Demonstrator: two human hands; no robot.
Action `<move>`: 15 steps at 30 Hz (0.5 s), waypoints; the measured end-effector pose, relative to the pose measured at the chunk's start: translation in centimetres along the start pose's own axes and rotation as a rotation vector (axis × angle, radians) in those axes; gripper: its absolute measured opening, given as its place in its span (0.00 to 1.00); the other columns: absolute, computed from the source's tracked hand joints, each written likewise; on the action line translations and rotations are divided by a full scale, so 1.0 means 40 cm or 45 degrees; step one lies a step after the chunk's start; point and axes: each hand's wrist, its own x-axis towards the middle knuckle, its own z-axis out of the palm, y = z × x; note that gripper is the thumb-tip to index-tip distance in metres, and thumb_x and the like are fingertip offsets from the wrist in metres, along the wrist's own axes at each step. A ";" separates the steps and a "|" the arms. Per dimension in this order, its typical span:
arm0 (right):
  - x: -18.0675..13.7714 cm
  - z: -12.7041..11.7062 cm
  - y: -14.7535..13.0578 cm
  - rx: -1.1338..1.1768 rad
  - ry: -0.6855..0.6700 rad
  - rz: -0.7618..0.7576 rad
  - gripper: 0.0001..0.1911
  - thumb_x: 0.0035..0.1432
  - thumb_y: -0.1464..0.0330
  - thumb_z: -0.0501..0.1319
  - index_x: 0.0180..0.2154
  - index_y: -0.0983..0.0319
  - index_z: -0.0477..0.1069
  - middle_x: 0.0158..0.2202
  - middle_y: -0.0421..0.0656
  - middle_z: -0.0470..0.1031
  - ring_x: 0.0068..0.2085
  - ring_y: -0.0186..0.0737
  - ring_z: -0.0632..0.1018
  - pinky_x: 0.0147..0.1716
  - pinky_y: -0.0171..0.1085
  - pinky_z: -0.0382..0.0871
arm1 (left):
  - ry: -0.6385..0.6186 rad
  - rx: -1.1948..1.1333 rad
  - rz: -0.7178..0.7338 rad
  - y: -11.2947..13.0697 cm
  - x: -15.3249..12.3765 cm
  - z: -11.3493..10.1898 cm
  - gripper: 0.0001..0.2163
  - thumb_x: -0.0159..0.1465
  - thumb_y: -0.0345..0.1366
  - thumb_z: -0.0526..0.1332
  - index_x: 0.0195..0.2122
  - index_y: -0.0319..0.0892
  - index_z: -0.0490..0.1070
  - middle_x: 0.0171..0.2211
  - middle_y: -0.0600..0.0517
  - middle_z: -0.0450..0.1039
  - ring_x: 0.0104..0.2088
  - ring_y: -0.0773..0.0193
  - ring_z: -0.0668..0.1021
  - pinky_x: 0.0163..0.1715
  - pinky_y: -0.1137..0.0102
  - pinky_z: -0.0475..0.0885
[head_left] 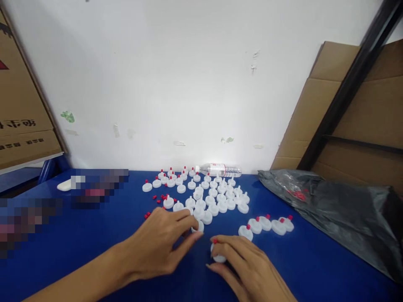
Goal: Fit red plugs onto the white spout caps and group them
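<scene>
Several white round caps (pixel 208 197) lie spread over the blue table (pixel 94 243), many with a small red plug on top. My left hand (pixel 157 245) lies over the table with its fingertips pinching one white cap (pixel 198 227). My right hand (pixel 245 268) is curled round another white cap (pixel 218 254) that carries a red plug (pixel 215 241). A short row of plugged caps (pixel 267 224) sits just right of my hands. Loose red plugs (pixel 159 197) lie scattered to the left of the pile.
A clear plastic bottle (pixel 218 170) lies on its side against the white wall. A dark plastic bag (pixel 330 205) with red bits inside covers the table's right side. Cardboard boxes stand at the left (pixel 22 105) and right (pixel 362 113). A white object (pixel 64 185) lies at far left.
</scene>
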 end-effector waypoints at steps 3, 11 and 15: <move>-0.015 -0.013 0.034 -0.160 -0.034 0.041 0.15 0.73 0.58 0.51 0.48 0.56 0.73 0.45 0.42 0.83 0.47 0.45 0.84 0.46 0.43 0.80 | -0.232 0.066 -0.021 -0.049 0.010 -0.050 0.11 0.72 0.33 0.54 0.34 0.43 0.72 0.28 0.53 0.74 0.27 0.65 0.75 0.26 0.69 0.61; -0.024 -0.029 0.067 -0.487 -0.119 0.030 0.16 0.69 0.61 0.58 0.55 0.56 0.71 0.61 0.47 0.74 0.61 0.56 0.74 0.57 0.58 0.70 | -0.501 -0.062 -0.329 -0.108 -0.012 -0.126 0.04 0.62 0.31 0.67 0.36 0.48 0.78 0.35 0.55 0.79 0.35 0.62 0.79 0.34 0.71 0.69; -0.035 -0.026 0.088 -0.534 -0.164 -0.013 0.14 0.70 0.66 0.56 0.54 0.57 0.72 0.59 0.44 0.76 0.61 0.55 0.73 0.58 0.60 0.68 | -0.597 -0.128 -0.377 -0.120 -0.030 -0.121 0.09 0.56 0.28 0.70 0.36 0.50 0.79 0.34 0.56 0.79 0.34 0.61 0.79 0.33 0.72 0.70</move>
